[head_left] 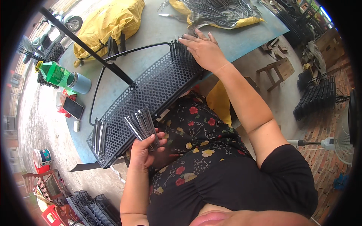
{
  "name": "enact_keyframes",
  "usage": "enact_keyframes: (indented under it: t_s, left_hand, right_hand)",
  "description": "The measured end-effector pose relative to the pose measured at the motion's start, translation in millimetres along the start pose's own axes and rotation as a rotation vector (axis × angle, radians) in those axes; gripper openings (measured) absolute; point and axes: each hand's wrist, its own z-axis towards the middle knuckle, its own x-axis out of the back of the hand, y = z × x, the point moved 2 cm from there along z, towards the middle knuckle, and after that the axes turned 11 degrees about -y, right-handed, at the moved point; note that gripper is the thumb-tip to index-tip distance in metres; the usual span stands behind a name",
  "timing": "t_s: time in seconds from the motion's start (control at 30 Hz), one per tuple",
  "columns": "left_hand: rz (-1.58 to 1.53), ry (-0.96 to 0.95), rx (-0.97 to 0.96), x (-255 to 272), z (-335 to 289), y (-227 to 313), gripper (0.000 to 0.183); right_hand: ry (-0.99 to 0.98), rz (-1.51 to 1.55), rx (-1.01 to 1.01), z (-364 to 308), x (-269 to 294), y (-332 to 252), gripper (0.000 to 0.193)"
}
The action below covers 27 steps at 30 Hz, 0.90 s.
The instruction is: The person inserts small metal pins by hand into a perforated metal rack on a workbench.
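Note:
A long black perforated metal panel [145, 92] with a curved wire frame [141, 48] lies slanted across the near side of the table, its near edge by my lap. My left hand [145, 150] is closed around a bundle of thin, glossy black strips [138, 126], holding it above the panel's near left part. Toward the far right end, my right hand [205, 49] has its fingers stretched out against an upright cluster of dark strips [179, 51]. Whether it grips any of them is hidden. Another row of strips [99, 136] stands at the panel's left end.
A black post [90, 49] slants over the blue table [154, 26]. Yellow sacks [109, 26] and a heap of black strips [222, 11] lie at the back. A green bottle [54, 73], blue cup [79, 83] and phone [73, 108] sit left; a fan [343, 132] stands right.

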Motion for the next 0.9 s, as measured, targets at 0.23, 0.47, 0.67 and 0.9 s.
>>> enact_keyframes:
  t_s: [0.23,0.47,0.67,0.9]
  left_hand:
    - [0.003,0.036,0.009,-5,0,-4,0.023]
    - [0.055,-0.023,-0.04,-23,-1,4,0.02]
    - [0.08,-0.054,-0.036,-29,1,6,0.021]
    - [0.141,-0.065,-0.05,-36,1,11,0.022]
  right_hand:
    - [0.366,0.448,0.067,-25,23,-38,0.015]
    - [-0.431,1.326,0.019,-73,6,-117,0.02]
    - [-0.728,1.732,-0.117,-82,0,-130,0.017]
    - [-0.699,1.774,-0.093,-78,-1,-133,0.016]
